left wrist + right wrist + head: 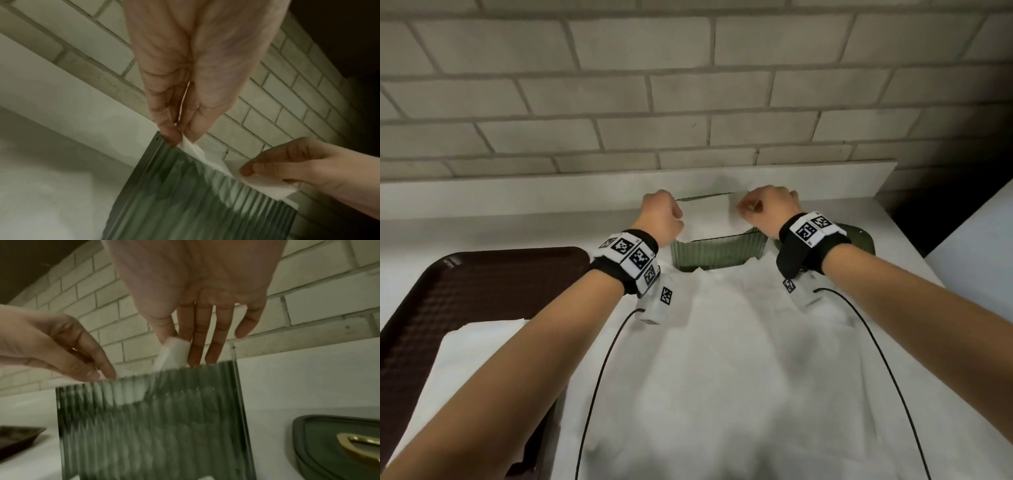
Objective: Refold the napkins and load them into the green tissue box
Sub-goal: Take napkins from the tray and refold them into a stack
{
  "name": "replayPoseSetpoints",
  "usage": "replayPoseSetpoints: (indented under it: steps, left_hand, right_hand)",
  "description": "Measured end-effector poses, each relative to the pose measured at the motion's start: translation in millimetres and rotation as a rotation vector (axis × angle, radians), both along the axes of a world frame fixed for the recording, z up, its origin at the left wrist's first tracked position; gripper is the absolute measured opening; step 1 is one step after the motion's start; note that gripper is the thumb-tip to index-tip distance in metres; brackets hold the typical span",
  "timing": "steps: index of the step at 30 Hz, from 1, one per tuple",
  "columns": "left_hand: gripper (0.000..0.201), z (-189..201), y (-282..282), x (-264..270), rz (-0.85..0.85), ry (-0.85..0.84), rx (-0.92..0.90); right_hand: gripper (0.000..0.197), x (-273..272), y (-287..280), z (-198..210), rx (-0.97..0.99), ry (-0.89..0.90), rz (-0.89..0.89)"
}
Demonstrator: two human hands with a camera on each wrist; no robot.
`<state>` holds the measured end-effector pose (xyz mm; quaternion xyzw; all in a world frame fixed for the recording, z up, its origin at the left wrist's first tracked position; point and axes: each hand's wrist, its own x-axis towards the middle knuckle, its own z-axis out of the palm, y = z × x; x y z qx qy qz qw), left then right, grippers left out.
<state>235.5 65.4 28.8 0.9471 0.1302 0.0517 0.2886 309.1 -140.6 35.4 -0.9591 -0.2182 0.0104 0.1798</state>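
The green ribbed tissue box (717, 251) stands open-topped on the white counter near the wall; its fluted wall fills the left wrist view (195, 203) and the right wrist view (154, 426). A folded white napkin (707, 217) hangs over the box's mouth, partly inside. My left hand (664, 216) pinches its left corner (191, 146) between thumb and fingers. My right hand (767, 209) pinches the right corner (174, 352) with thumb and forefinger, the other fingers straight down at the rim. Unfolded white napkins (722, 342) lie spread in front of the box.
A dark brown tray (465, 301) sits at the left with white napkins (469, 349) on it. The box's dark green lid with a brass slot (339, 447) lies right of the box (859, 240). A brick wall and white ledge (585, 185) stand just behind.
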Motion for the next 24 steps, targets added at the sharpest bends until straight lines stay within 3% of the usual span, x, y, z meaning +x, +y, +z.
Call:
replayPoseSetpoints:
  steps: [5,9,15,24]
  left_hand:
    - [0.027,-2.7,-5.1,6.2,-0.111,0.095,0.124]
    - [0.020,-8.1,-1.0,0.8,-0.004,0.036,0.223]
    - [0.037,-21.0,10.7,-5.3,0.043,0.042,-0.122]
    - [0.037,-18.7,6.2,-3.5,0.031,0.017,-0.184]
  right_hand:
    - [0.036,0.9,-0.7,-14.8,-0.237,-0.035,0.096]
    - [0.030,-2.4,-7.7,-20.3,-0.113,-0.166,0.008]
    - [0.020,4.9,-21.7,-33.0,0.143,0.026,-0.128]
    - [0.022,2.2,-27.0,-38.4,0.182,0.050,-0.201]
